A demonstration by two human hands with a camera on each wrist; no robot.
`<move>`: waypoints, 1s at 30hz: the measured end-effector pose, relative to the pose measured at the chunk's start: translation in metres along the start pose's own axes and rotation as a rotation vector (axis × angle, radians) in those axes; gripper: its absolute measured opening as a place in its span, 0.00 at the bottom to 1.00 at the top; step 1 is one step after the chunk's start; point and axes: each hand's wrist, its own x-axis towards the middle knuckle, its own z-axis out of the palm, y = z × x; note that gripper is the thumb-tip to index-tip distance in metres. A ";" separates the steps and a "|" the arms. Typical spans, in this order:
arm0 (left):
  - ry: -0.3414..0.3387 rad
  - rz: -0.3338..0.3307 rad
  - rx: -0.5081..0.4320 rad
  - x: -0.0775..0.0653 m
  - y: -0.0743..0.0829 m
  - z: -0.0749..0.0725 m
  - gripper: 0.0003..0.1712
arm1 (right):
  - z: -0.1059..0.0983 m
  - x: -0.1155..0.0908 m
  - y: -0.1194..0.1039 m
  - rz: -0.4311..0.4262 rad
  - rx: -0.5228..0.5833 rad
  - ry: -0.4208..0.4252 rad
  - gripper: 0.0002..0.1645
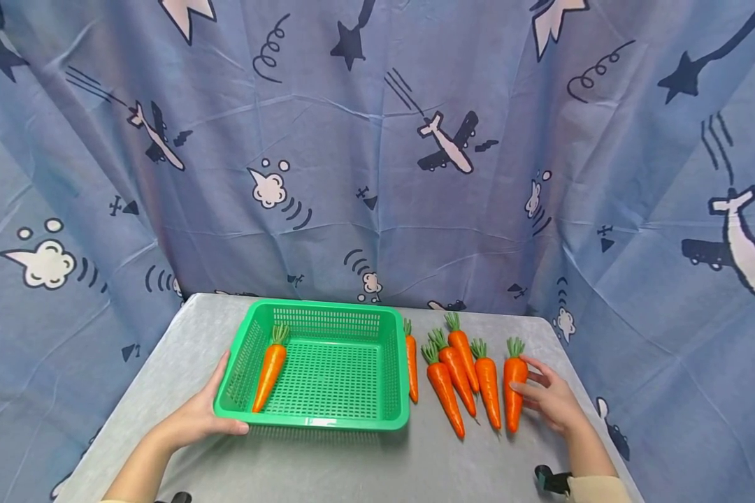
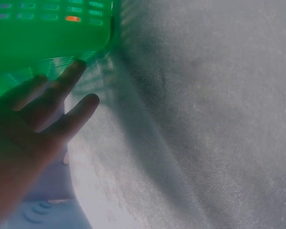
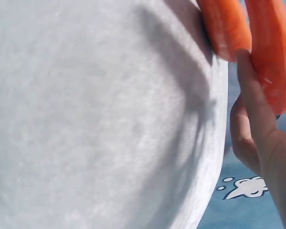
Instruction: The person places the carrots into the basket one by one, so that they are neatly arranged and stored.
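Observation:
A green plastic basket (image 1: pixel 327 423) stands on the table with one carrot (image 1: pixel 269 374) lying along its left side. My left hand (image 1: pixel 195 418) rests against the basket's front left corner, thumb along the front and fingers by the left wall. In the left wrist view, the fingers (image 2: pixel 74 119) look straight and spread. At the right, my right hand (image 1: pixel 550 398) holds the rightmost carrot (image 1: pixel 514 381) between thumb and fingers. The right wrist view shows that carrot (image 3: pixel 271 52) beside another carrot (image 3: pixel 226 28).
Several more carrots lie between the basket and my right hand, among them a carrot (image 1: pixel 489 391), a carrot (image 1: pixel 445 398) and a carrot (image 1: pixel 412 367) close against the basket's right wall. A grey-white table (image 1: pixel 327 468) bears everything. Blue patterned curtains (image 1: pixel 352 175) hang behind and at both sides.

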 end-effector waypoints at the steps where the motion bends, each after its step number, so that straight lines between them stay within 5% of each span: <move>1: 0.001 0.000 0.005 0.000 0.000 0.000 0.82 | 0.001 0.000 -0.002 -0.003 0.009 0.005 0.51; 22: 0.003 -0.011 0.006 -0.001 0.001 0.000 0.82 | 0.017 -0.003 -0.043 -0.077 0.106 0.007 0.50; 30: -0.002 0.005 -0.004 0.000 -0.001 0.000 0.82 | 0.025 -0.005 -0.061 -0.116 0.031 0.020 0.52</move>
